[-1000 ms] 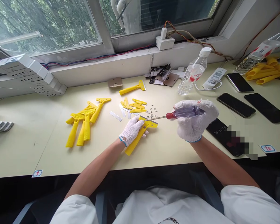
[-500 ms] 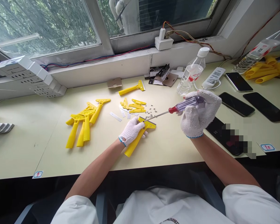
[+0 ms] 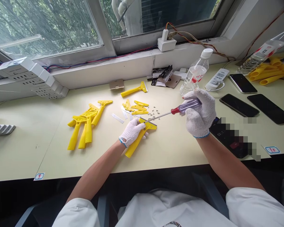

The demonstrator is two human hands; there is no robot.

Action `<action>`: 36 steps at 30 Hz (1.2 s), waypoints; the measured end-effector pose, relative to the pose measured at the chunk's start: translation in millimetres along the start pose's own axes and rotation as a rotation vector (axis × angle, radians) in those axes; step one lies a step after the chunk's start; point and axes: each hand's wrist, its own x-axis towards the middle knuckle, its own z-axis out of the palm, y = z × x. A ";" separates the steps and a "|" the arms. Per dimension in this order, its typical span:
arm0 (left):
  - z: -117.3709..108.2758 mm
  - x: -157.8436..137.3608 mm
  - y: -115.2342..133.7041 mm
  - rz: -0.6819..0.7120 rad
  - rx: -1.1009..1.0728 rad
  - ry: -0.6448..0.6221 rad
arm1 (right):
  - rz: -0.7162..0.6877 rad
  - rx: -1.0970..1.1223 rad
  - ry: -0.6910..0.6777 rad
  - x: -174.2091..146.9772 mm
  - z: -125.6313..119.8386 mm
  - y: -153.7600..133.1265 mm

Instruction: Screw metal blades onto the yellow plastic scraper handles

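My left hand [image 3: 132, 131], in a white knit glove, grips a yellow scraper [image 3: 136, 143] by the neck below its wide head. My right hand [image 3: 200, 114], gloved too, is closed round the clear purple handle of a screwdriver [image 3: 186, 106] with a red collar. Its shaft slants down to the left, and the tip meets the scraper head near my left thumb. Just beyond lie small screws [image 3: 153, 113], loose yellow clamp pieces [image 3: 139, 109] and thin blades [image 3: 117, 118]. Whether the tip sits in a screw is too small to tell.
Several yellow scrapers [image 3: 81, 126] are piled at left, and another scraper [image 3: 134, 90] lies behind the parts. A water bottle [image 3: 195, 74], a power strip [image 3: 217, 79] and several phones [image 3: 239, 105] stand or lie at right. White boxes [image 3: 33, 77] are stacked by the window.
My right hand has shifted a little left and turned its grip on the screwdriver handle. My left hand and the scraper have moved slightly left. The screwdriver tip is still at the scraper head.
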 end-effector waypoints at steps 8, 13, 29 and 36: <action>-0.1 -0.5 2.7 0.004 -0.020 0.002 | -0.152 0.107 -0.094 12.6 9.1 -11.3; -1.7 1.9 -1.4 -0.001 -0.006 0.028 | -0.115 0.060 -0.132 15.7 2.4 -9.3; -2.1 3.3 -2.7 0.016 -0.004 0.012 | -0.118 -0.069 -0.024 6.0 -8.1 2.6; -2.4 4.3 -3.6 -0.006 0.019 0.026 | -0.225 -0.033 -0.062 8.1 -1.3 1.3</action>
